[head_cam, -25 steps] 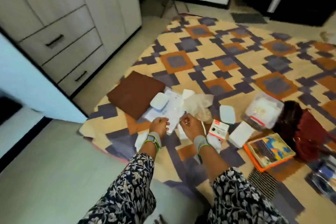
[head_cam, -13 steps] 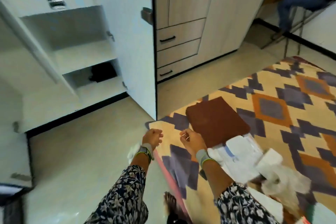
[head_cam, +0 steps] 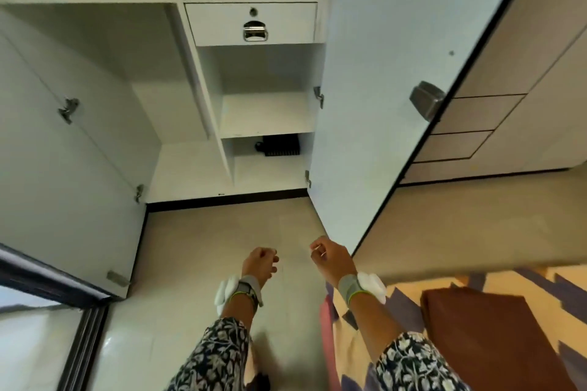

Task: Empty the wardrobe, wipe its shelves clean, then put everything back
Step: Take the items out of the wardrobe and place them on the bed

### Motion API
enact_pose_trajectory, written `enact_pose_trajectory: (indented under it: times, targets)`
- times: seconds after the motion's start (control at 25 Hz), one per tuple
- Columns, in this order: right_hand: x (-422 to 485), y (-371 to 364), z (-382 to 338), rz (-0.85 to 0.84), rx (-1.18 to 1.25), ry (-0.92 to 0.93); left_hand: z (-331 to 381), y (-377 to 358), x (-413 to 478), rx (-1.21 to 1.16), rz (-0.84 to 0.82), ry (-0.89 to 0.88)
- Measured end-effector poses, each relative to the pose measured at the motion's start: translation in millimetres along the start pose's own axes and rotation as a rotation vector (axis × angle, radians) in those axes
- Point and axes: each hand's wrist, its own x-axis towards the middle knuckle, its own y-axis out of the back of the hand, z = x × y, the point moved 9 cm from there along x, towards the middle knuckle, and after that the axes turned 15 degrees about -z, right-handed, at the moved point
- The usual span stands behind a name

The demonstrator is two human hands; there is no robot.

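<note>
Plainly, the left hand (head_cam: 260, 265) has its fingers curled on nothing I can see. The right hand (head_cam: 332, 259) curls too, perhaps pinching a pale sliver (head_cam: 318, 251); I cannot tell. The wardrobe shelves (head_cam: 263, 114) lie far ahead, running left to right, about level with both hands. A black item (head_cam: 281, 146) sits on the lowest shelf. The open door (head_cam: 365, 89) stands just right of the right hand.

The white laminate wardrobe shelves (head_cam: 265, 114) in front of you look smooth and matt. The silver drawer pull handle (head_cam: 255, 31) is polished metal, bright and glossy, while the grey square door handle (head_cam: 426, 100) is duller, brushed metal. The beige floor tiles (head_cam: 190, 247) carry a soft sheen. Your floral printed sleeves (head_cam: 216, 355) are thin cloth and your grey wristbands (head_cam: 348, 287) are knitted fabric. The patterned orange-and-purple rug (head_cam: 476, 282) looks flat-woven and matt, and so does the brown square cloth pad (head_cam: 486, 333).
</note>
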Motion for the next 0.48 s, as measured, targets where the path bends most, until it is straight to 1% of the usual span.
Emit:
enact_pose_trajectory:
  times: [0.12, 0.24, 0.36, 0.48]
  targets:
    - [77, -3, -27, -0.013, 0.001, -0.006, 23, 47, 63, -0.013, 0.023, 0.022]
    - [133, 1, -49, -0.03, -0.009, -0.045, 46, 79, 111, -0.035, 0.012, 0.066]
    - [191, 11, -70, -0.002, 0.027, -0.082, 87, 107, 158, -0.013, -0.03, 0.063]
    - [245, 24, -89, 0.025, 0.056, -0.093, 128, 132, 204, -0.049, -0.029, 0.066]
